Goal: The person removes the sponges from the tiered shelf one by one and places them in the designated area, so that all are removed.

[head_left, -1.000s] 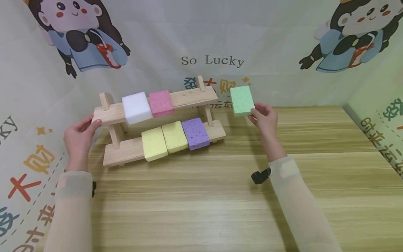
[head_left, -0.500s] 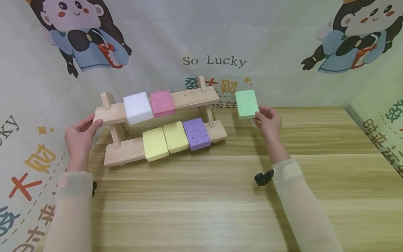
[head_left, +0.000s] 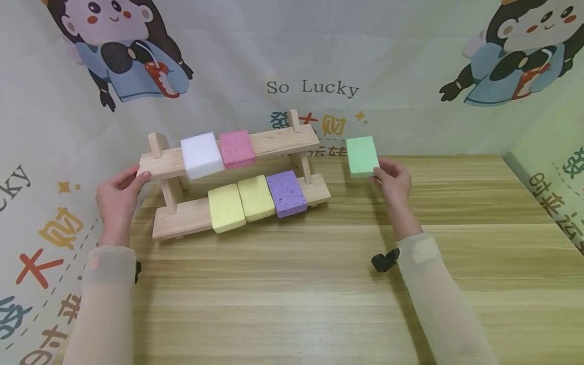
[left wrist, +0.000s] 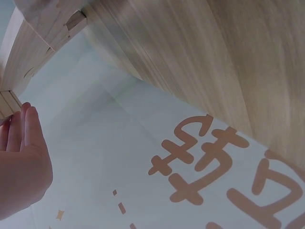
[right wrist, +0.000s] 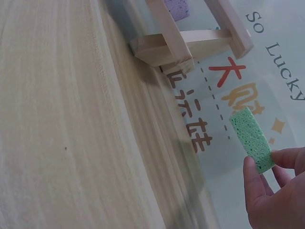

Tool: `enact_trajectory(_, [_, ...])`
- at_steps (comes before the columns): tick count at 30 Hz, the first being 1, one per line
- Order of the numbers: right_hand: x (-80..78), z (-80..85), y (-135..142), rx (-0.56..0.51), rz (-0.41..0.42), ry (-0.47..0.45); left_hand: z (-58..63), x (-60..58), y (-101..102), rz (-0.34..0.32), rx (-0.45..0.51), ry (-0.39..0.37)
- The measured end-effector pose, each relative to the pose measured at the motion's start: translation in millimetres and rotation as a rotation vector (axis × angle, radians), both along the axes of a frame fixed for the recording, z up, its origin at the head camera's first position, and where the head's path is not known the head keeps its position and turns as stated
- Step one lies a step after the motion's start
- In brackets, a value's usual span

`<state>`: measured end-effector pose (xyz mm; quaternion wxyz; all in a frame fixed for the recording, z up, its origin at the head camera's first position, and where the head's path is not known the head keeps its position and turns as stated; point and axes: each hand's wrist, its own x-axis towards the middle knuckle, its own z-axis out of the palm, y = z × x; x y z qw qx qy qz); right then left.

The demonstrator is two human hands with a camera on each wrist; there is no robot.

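Right wrist view: pitted narrow side of the light-green rectangular sponge [right wrist: 250, 138], right hand [right wrist: 279, 198] fingers clamped on it. Head view: mostly its broad face, held up right of the two-tier pale wooden rack [head_left: 283, 142], apart from it. Left hand [head_left: 117, 200] fingers clamped on the rack's upper left end. Only head shows the full rows: smooth white block [head_left: 201, 154] and porous pink block [head_left: 237, 148] above, two pale-yellow blocks [head_left: 226, 208] and speckled purple block [head_left: 286, 194] below.
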<state>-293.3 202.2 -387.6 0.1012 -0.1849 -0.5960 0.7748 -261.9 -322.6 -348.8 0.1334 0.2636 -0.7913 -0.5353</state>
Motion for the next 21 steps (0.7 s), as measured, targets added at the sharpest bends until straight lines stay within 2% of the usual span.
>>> enact_trajectory(8, [0.9, -5.7, 0.7, 0.032, 0.003, -0.054, -0.4, 0.4, -0.7, 0.001, -0.006, 0.011])
enact_trajectory(16, [0.8, -11.0, 1.2, 0.047, 0.019, -0.106, 1.3, 0.6, 0.8, 0.006, 0.040, 0.016])
enact_trajectory(21, [1.5, -15.4, 1.9, 0.060, 0.032, -0.131, 0.3, 0.4, -0.7, -0.004, -0.005, 0.006])
